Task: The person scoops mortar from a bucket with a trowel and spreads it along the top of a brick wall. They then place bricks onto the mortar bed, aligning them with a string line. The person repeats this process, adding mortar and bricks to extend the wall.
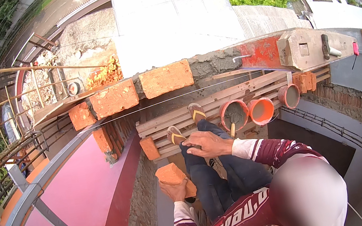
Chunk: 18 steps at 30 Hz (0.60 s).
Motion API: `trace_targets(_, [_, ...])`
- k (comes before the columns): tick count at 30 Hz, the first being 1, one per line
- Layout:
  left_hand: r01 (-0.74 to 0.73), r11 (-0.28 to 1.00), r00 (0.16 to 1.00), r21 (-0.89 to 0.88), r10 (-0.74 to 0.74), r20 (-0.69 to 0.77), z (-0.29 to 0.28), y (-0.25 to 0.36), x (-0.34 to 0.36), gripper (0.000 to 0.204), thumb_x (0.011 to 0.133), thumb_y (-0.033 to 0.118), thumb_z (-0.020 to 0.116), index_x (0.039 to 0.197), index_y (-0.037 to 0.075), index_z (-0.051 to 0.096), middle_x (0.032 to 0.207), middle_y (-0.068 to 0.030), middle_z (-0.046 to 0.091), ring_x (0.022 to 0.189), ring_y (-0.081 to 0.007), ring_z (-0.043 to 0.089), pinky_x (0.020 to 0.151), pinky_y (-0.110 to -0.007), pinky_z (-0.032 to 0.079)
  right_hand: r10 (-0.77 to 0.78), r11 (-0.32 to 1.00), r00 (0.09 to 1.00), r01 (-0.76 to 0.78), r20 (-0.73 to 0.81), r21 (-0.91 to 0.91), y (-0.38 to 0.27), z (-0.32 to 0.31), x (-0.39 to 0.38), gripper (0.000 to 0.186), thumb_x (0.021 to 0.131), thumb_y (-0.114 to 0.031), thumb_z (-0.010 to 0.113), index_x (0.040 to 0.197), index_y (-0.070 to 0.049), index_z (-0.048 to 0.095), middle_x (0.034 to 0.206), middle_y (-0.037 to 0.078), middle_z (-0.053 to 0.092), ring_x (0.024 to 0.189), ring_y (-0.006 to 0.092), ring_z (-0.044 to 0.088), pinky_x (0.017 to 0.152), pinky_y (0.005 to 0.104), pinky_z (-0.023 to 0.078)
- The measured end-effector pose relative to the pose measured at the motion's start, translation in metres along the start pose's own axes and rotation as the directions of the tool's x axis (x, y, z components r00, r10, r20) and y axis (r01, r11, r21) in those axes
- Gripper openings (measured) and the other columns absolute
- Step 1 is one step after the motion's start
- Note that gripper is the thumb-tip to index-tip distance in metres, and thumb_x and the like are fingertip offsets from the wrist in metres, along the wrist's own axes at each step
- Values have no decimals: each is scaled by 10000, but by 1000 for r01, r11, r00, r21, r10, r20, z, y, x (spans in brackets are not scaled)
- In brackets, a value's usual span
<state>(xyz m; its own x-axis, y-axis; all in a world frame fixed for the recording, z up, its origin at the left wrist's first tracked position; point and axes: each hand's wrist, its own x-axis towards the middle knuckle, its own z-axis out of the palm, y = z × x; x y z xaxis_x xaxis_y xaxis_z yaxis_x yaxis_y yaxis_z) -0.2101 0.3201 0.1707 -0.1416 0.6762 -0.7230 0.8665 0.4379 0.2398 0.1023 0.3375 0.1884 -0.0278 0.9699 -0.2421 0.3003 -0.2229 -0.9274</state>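
Observation:
My left hand (175, 191) is wrapped round an orange brick (170, 174), held beside my left leg. Higher and to the right, my right hand (209, 144) hovers over my legs with its fingers stretched out and nothing visible in it. On the wall top ahead lie several orange bricks, among them a large one (166, 78) next to a bed of grey mortar (214, 62). A taut string (174, 97) runs along the wall's near side. The round bucket (231, 125) nearest my right hand holds mortar, and a wooden tool handle (232, 129) shows at its edge.
My sandalled feet rest on wooden planks (164, 124). Two more orange buckets (261, 111) and stacked bricks (305, 81) stand to the right. A hammer (325, 47) lies on the wall's right part. A loose brick (150, 148) sits by the planks' left end; steel bars (15, 161) extend leftward.

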Motion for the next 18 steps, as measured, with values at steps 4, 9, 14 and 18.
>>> trace_targets(4, [-144, 989, 987, -22, 145, 72, 24, 77, 20, 1271, 569, 333, 951, 1518, -45, 194, 1447, -265, 353, 1401, -427, 322, 1199, -506, 279, 544, 825, 783, -564, 301, -25, 20, 65, -67, 865, 815, -452, 825, 1445, 29, 480, 1289, 245, 566, 1128, 336, 623, 974, 428, 501])
trace_targets(9, [-268, 962, 955, 44, 259, 143, 63, 172, 8, 1243, 587, 384, 933, 1505, -39, 209, 1425, -292, 359, 1368, -451, 342, 1153, -535, 320, 701, 671, 706, -606, -100, 426, 39, 84, -91, 721, 792, -344, 823, 1365, -16, 535, 1282, 216, 634, 1212, 367, 611, 1024, 443, 476])
trace_targets(14, [-419, 842, 905, 339, 357, 233, 88, 247, -13, 1266, 613, 445, 923, 1526, -37, 191, 1442, -314, 350, 1356, -459, 354, 1116, -552, 335, 730, 540, 667, -426, -151, 726, 69, 60, -102, 488, 848, -227, 783, 1237, 8, 606, 1101, 96, 701, 993, 214, 671, 868, 358, 536])
trace_targets(18, [-630, 768, 771, 116, 601, 211, 95, 265, -16, 1293, 650, 491, 911, 1566, -36, 166, 1468, -323, 328, 1368, -457, 346, 1127, -539, 323, 744, 308, 657, -177, -122, 935, 90, 34, -94, 411, 952, -189, 712, 1293, -1, 580, 1163, 84, 664, 1013, 193, 666, 832, 344, 584])
